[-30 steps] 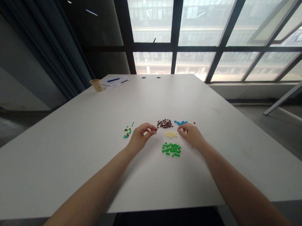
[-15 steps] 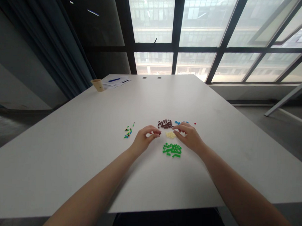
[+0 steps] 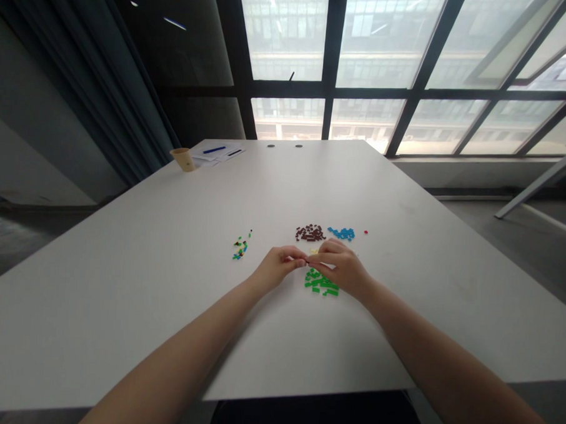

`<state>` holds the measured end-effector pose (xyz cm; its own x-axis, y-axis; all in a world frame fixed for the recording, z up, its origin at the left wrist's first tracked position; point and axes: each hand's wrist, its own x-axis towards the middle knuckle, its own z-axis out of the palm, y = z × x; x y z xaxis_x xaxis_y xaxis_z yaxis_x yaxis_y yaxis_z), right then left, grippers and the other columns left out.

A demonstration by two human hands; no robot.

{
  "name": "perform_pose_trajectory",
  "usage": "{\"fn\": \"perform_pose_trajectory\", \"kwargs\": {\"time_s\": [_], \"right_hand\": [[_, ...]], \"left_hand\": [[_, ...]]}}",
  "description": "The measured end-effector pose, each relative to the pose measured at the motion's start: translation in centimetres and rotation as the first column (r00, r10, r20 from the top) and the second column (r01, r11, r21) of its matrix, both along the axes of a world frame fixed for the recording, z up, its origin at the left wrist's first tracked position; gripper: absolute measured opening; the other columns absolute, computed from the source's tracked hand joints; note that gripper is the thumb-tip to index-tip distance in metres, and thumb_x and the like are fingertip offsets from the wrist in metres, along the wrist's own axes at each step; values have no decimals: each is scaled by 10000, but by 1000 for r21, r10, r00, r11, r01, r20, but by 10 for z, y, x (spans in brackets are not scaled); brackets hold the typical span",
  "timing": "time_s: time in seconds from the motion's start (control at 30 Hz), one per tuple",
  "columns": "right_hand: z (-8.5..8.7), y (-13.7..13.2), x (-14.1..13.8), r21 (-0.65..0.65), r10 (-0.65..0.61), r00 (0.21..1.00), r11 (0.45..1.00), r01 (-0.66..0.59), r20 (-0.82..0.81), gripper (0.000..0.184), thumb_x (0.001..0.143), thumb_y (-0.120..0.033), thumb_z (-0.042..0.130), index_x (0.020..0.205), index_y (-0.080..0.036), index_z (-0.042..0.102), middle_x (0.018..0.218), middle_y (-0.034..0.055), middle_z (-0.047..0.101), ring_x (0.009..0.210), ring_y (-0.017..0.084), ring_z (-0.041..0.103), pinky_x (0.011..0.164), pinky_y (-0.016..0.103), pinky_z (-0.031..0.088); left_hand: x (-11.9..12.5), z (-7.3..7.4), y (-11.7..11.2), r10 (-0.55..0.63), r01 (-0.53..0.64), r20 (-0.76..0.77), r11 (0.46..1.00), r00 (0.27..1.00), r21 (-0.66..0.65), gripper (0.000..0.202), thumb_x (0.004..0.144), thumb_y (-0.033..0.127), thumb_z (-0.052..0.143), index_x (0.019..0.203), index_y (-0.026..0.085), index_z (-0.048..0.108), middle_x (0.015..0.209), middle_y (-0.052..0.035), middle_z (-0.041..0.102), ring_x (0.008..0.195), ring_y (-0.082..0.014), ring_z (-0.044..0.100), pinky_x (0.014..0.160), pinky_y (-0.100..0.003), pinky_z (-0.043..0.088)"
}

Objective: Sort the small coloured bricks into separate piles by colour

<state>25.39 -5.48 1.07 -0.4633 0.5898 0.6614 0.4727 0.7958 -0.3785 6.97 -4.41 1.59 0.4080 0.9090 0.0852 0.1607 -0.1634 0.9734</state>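
Smooth white table (image 3: 139,274) bears angular green bricks (image 3: 323,283)

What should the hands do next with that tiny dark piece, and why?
Maybe pinch the tiny dark piece a bit tighter: the fingertips of the left hand and right hand meet at it, and if it slipped, it could land among the loose green bricks.

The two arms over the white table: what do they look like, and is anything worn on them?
They are a person's bare arms. The left forearm and right forearm show no sleeves, watch or bracelet, and no cables or markings. The left hand and right hand are ungloved; small details such as rings are hard to make out.
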Motion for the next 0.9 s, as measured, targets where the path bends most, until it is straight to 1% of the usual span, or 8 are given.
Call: {"fn": "perform_pose_trajectory", "kwargs": {"time_s": [0.2, 0.33, 0.4, 0.47, 0.6, 0.73, 0.8, 0.9], "right_hand": [[0, -1, -1, 24, -8, 999, 1000, 7, 41, 138, 812, -238, 539, 832, -202, 671, 675, 21, 555, 664, 122, 478, 649, 253, 399], [-2, 1, -4, 24, -42, 995, 999, 40, 90, 147, 813, -230, 525, 835, -198, 666, 686, 26, 558, 678, 129, 488, 673, 260, 396], [-2, 8, -4, -8, -72, 990, 997, 74, 117, 138, 801, -214, 531, 833, -201, 665, 713, 28, 570, 707, 133, 501, 702, 264, 392], [-2, 21, -5, -84, -123, 983, 987, 135, 140, 126, 780, -196, 548, 825, -205, 666, 751, 29, 587, 738, 136, 515, 715, 260, 386], [2, 54, -13, -291, -235, 948, 911, 292, 216, 144, 762, -217, 552, 829, -224, 679, 736, 12, 582, 664, 116, 511, 645, 230, 380], [4, 83, -33, -349, -269, 905, 856, 382, 331, 172, 737, -216, 546, 843, -240, 680, 816, 12, 610, 689, 118, 524, 661, 226, 382], [2, 92, -44, -355, -281, 877, 833, 425, 391, 182, 725, -206, 541, 839, -240, 679, 856, 16, 629, 727, 129, 538, 682, 232, 383], [-4, 102, -55, -399, -278, 846, 786, 472, 455, 205, 719, -185, 524, 838, -235, 683, 840, 26, 652, 732, 140, 551, 651, 231, 382]], "left_hand": [[2, -4, 0, -14, 15, 22, 996, 1000, -88, 182, 637, 312, 665, 684, 137, 676, 685, -32, 659, 675, -145, 553, 687, -263, 406], [0, -12, 5, -3, 3, 2, 997, 1000, -76, 261, 670, 370, 628, 775, 137, 681, 729, -46, 667, 683, -145, 553, 693, -266, 412], [-5, -15, 11, 77, -77, -11, 997, 997, -21, 315, 701, 408, 581, 843, 142, 671, 769, -53, 664, 681, -142, 550, 681, -266, 418], [-13, -16, 19, 196, -195, -19, 980, 980, 35, 345, 721, 435, 537, 859, 142, 657, 799, -60, 657, 676, -140, 546, 673, -268, 423], [-34, -15, 36, 385, -383, -46, 922, 922, 50, 348, 724, 450, 488, 813, 144, 627, 802, -64, 639, 673, -142, 546, 653, -268, 424], [-51, -16, 47, 471, -470, -41, 882, 881, 39, 344, 718, 450, 471, 804, 145, 606, 801, -59, 627, 664, -137, 543, 635, -265, 417], [-58, -19, 51, 498, -498, -22, 867, 867, 30, 337, 714, 447, 478, 800, 144, 599, 794, -56, 623, 657, -133, 540, 632, -264, 416], [-70, -25, 59, 559, -560, 29, 828, 828, 28, 300, 710, 425, 497, 778, 147, 584, 773, -48, 615, 647, -123, 533, 643, -260, 419]]}}
